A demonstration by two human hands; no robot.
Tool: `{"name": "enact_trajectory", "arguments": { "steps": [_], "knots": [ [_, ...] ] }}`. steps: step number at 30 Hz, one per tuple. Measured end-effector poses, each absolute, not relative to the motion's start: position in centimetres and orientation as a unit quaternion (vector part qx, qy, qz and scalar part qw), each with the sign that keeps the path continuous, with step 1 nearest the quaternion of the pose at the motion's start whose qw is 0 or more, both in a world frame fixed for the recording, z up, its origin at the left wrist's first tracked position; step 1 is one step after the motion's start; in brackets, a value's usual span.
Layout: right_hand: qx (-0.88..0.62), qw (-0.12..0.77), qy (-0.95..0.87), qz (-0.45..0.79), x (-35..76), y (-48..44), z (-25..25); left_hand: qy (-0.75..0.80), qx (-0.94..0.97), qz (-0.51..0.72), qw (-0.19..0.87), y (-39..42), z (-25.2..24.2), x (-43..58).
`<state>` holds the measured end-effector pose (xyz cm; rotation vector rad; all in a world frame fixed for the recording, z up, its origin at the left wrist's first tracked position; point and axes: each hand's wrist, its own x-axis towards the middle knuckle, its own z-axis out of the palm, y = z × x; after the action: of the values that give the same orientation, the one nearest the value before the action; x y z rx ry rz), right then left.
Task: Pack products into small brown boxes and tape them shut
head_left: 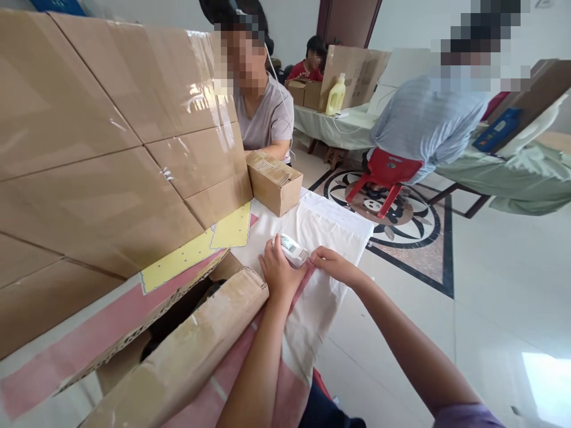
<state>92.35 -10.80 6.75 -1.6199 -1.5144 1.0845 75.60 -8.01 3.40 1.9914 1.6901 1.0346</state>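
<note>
- White handheld device (294, 252), just below and right of the frame's centre, above the pale cloth (328, 223); its display is too small to read, and its near side is partly covered by fingers.
- Left hand (281, 274), centre of the frame: partly curled, gripping the device; the palm is out of sight.
- Right hand (335, 266), right of the device: fingers drawn together, almost closed, at the device's lower-right end; whether anything lies between the fingertips cannot be told.
- Open cardboard box (209, 333), lower left, cut off by the bottom edge; its dark contents are mostly hidden and cannot be identified.
- Small carton (275, 181), above the device; lettering on its top illegible.
- Cardboard wall (120, 137), filling the upper left, cropped at the left edge.
- Seated person (267, 116), upper centre, partly behind the wall and small carton; hands not distinguishable.
- Second person (423, 119), upper right, back turned, on a red stool (392, 168); hands hidden.
</note>
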Motion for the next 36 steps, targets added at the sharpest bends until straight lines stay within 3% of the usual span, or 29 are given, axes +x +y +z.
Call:
{"name": "enact_trajectory", "arguments": {
  "steps": [25,33,36],
  "knots": [
    [-0.615,0.290,-0.659,0.321,91.6,-10.7,4.2,0.577,0.694,0.399,0.162,-8.1,2.7,75.1],
    [-0.593,0.410,-0.626,0.297,91.2,-13.9,5.7,0.571,0.693,0.358,0.256,-9.2,4.8,74.7],
    [-0.578,0.472,-0.607,0.275,90.7,-16.4,6.9,0.489,0.711,0.397,0.312,-9.9,7.3,74.2]
  ]
}}
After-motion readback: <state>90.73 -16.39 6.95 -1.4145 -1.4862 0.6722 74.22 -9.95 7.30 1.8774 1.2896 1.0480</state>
